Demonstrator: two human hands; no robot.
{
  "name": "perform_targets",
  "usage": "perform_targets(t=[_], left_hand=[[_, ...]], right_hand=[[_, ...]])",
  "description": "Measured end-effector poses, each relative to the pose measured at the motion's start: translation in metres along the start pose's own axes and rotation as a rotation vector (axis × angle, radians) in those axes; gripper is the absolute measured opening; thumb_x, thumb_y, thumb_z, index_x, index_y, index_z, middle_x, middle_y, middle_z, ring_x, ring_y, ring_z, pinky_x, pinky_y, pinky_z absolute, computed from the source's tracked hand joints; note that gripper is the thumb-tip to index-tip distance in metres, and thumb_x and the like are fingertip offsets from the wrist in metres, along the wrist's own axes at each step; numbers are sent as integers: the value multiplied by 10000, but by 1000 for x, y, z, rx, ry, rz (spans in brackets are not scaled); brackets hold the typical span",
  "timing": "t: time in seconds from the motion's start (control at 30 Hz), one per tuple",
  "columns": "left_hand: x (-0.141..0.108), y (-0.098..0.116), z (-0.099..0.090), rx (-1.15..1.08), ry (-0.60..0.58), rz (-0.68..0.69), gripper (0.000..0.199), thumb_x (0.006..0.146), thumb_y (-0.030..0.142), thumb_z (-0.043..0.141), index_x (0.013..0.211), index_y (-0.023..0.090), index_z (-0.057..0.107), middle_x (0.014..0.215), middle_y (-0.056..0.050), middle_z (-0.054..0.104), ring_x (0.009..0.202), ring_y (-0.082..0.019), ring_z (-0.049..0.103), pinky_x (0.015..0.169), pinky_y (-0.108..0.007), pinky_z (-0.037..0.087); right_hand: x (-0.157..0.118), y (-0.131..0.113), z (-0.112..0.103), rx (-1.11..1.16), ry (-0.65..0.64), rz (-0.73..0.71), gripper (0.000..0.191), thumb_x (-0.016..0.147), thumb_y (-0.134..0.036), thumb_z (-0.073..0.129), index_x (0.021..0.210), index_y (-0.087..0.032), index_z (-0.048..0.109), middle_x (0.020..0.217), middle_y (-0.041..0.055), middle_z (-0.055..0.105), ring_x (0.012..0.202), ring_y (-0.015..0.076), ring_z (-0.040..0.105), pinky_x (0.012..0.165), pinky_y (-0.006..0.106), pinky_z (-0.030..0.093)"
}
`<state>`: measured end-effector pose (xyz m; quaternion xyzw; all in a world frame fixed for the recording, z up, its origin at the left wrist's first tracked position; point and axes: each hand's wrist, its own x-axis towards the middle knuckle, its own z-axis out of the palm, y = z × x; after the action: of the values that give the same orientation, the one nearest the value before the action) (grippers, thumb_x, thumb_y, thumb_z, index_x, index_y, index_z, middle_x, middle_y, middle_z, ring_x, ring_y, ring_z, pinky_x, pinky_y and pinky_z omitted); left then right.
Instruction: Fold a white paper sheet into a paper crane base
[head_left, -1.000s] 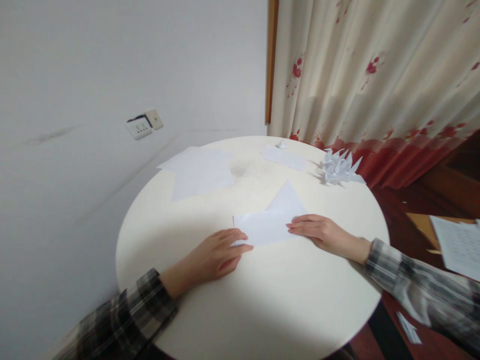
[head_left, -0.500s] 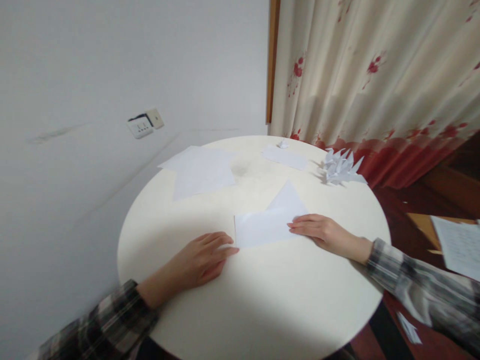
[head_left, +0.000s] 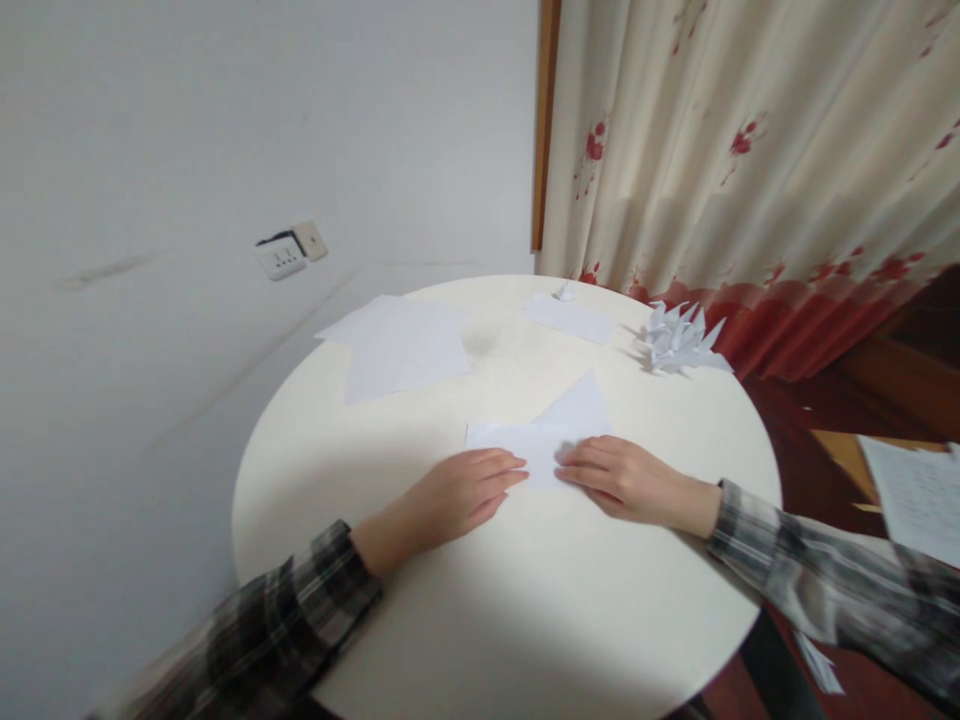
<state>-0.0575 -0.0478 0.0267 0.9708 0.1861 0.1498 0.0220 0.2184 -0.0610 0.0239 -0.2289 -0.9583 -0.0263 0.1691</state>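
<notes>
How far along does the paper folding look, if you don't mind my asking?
The pile of folded paper shapes already looks done. The left hand and right hand are on white paper, apparently mid-fold. The flat sheets at the far left look unfolded, so are perhaps left to fold.

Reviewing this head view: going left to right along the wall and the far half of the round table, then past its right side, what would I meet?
Wall socket → overlapping white sheets → smaller white sheet → cluster of pointed folded papers → papers beyond the table
</notes>
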Motion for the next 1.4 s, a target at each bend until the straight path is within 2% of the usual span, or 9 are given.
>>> perform_targets(t=[0.13, 0.27, 0.43, 0.6, 0.8, 1.0, 1.4], left_hand=[[5, 3, 2, -15, 10, 44, 304, 872, 125, 411, 1139, 161, 552, 1179, -84, 587, 1100, -177, 529, 958, -336, 435], [0, 8, 1, -2, 19, 46, 297, 873, 151, 426, 1138, 162, 559, 1222, -92, 565, 1129, -182, 516, 976, -345, 424], [-1, 10, -2, -7, -5, 40, 314, 871, 172, 439, 1166, 171, 549, 1265, -82, 537, 1163, -172, 498, 1006, -341, 402], [0, 9, -1, 23, 19, 51, 329, 855, 140, 429, 1155, 163, 562, 1246, -87, 554, 1159, -174, 506, 997, -341, 414], [-2, 7, 1, 27, 25, 46, 363, 830, 111, 432, 1164, 160, 564, 1253, -87, 548, 1173, -174, 494, 1010, -334, 401], [-4, 5, 4, -8, 17, 33, 384, 812, 102, 436, 1169, 170, 559, 1269, -82, 535, 1177, -183, 491, 995, -349, 417], [-4, 4, 5, -25, 30, 29, 379, 810, 96, 434, 1156, 179, 563, 1256, -73, 547, 1171, -188, 496, 979, -361, 432]], right_hand=[[21, -13, -8, 30, -99, -61, 357, 844, -114, 428, 1181, -151, 537, 985, 115, 563, 866, 183, 509, 765, 345, 455], [25, -13, -6, 75, -109, -121, 367, 842, -114, 416, 1186, -152, 537, 951, 107, 543, 827, 179, 481, 742, 337, 439], [18, -9, -1, 91, -87, -144, 368, 847, -118, 390, 1188, -124, 529, 990, 116, 556, 877, 191, 476, 771, 346, 437], [16, -12, 0, 6, -81, -155, 373, 874, -140, 368, 1220, -99, 499, 973, 120, 573, 888, 205, 485, 771, 358, 447], [17, -12, 1, 30, -42, -168, 335, 868, -132, 372, 1152, -91, 544, 932, 115, 582, 853, 193, 516, 770, 349, 469], [11, -8, 0, 37, 0, -187, 335, 858, -119, 366, 1139, -93, 548, 971, 126, 599, 926, 194, 549, 819, 361, 482], [-18, -3, -4, 51, -31, -136, 348, 830, -105, 394, 1141, -84, 548, 1047, 147, 591, 984, 205, 540, 860, 371, 478]])
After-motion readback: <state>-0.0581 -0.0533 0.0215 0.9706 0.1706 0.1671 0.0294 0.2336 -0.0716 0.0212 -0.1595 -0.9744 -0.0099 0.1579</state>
